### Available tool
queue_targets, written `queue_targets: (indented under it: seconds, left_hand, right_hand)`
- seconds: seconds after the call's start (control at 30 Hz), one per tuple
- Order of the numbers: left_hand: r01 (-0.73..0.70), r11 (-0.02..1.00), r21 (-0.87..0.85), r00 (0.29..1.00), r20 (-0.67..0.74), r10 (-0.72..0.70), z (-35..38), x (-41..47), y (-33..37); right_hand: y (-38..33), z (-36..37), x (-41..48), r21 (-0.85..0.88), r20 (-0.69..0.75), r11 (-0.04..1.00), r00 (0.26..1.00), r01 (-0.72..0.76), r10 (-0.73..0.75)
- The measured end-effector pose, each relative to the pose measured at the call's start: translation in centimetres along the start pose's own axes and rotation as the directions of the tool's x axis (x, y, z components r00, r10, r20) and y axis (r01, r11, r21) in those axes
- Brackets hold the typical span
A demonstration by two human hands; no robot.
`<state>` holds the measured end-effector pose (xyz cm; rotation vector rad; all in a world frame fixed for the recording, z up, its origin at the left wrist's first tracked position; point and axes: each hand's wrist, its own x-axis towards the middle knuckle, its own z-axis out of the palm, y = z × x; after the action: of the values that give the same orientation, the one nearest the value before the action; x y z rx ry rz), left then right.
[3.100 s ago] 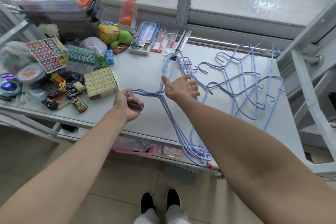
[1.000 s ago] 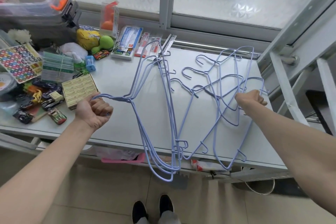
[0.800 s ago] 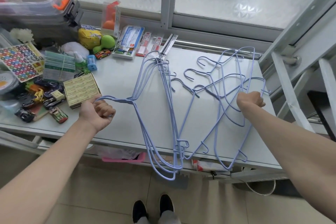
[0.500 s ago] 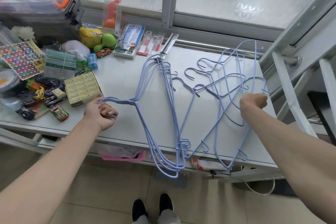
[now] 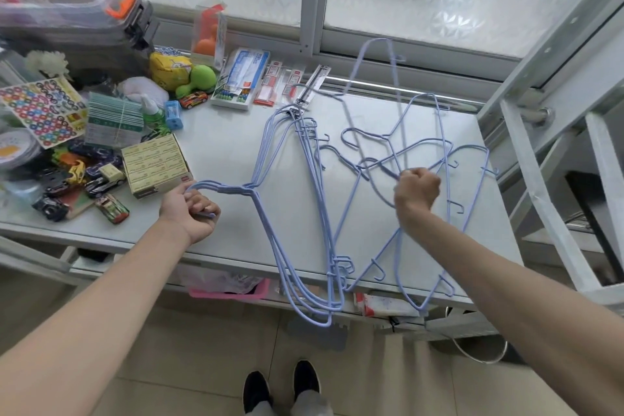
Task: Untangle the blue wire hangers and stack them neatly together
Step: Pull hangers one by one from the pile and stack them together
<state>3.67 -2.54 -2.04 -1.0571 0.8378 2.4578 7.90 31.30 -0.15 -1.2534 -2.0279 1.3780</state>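
A stack of several blue wire hangers (image 5: 270, 213) lies aligned on the grey table (image 5: 223, 145), its lower corner jutting past the front edge. My left hand (image 5: 189, 213) is closed around their hooks at the left. To the right lies a tangle of more blue hangers (image 5: 418, 149). My right hand (image 5: 417, 191) is a fist gripping wires in the middle of that tangle. One hanger (image 5: 381, 54) of the tangle is raised, its corner up against the window frame.
Clutter fills the table's left side: a yellow carton (image 5: 155, 164), toy cars (image 5: 101, 186), a sticker sheet (image 5: 44, 108), plastic bins (image 5: 67, 10), stationery packs (image 5: 243, 78). A metal frame (image 5: 553, 159) stands at the right. My shoes (image 5: 280, 388) show on the tiled floor below.
My right hand moved left into the tangle's middle and lifted one hanger, whose corner now rises to the window frame. My left hand stays on the stack's hooks, now lower on the table.
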Motion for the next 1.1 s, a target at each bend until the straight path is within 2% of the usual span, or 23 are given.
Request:
queue_targets:
  seconds: [0.13, 0.27, 0.47, 0.67, 0.73, 0.83, 0.9, 1.0, 1.1]
  left_hand:
    - [0.012, 0.999, -0.05, 0.999, 0.052, -0.01, 0.0, -0.3, 0.0]
    - [-0.009, 0.997, -0.072, 0.999, 0.041, 0.012, 0.3, -0.4, -0.1]
    - [-0.028, 0.999, -0.026, 1.0, -0.003, 0.028, 0.7, -0.3, 0.0]
    - [-0.052, 0.997, -0.061, 0.997, -0.055, 0.049, 1.4, -0.9, 0.2]
    - [-0.065, 0.997, -0.05, 0.991, -0.119, 0.059, 1.8, -1.2, 0.1]
    - [-0.069, 0.997, 0.039, 0.978, -0.196, 0.075, 2.5, -1.5, 0.2]
    - [-0.029, 0.998, 0.047, 0.982, -0.185, 0.037, 2.5, -1.7, 0.6]
    - [0.019, 0.999, 0.039, 0.995, -0.101, -0.015, 1.7, -1.7, 1.1]
    - [0.017, 0.997, 0.072, 0.997, -0.079, -0.011, 1.5, -1.7, 1.1]
  right_hand:
    - [0.8, 2.3, -5.2, -0.046, 0.213, 0.994, 0.973, 0.102, -0.09]
    - [1.6, 2.7, -9.5, -0.1, 0.332, 0.979, 0.934, 0.176, -0.134]
    - [3.0, 2.6, -10.8, -0.164, 0.319, 0.97, 0.94, 0.181, -0.122]
    - [3.3, 0.8, -10.8, -0.238, 0.359, 0.928, 0.914, 0.286, -0.19]
    - [3.5, 0.3, -10.6, -0.29, 0.408, 0.879, 0.88, 0.379, -0.245]
    - [3.4, -0.2, -9.9, -0.396, 0.492, 0.726, 0.797, 0.563, -0.35]
    - [2.5, -0.3, -8.8, -0.423, 0.449, 0.703, 0.806, 0.572, -0.385]
    - [0.5, -0.3, -6.2, -0.457, 0.28, 0.769, 0.893, 0.446, -0.352]
    - [-0.7, -1.2, -2.4, -0.574, 0.193, 0.739, 0.935, 0.353, -0.296]
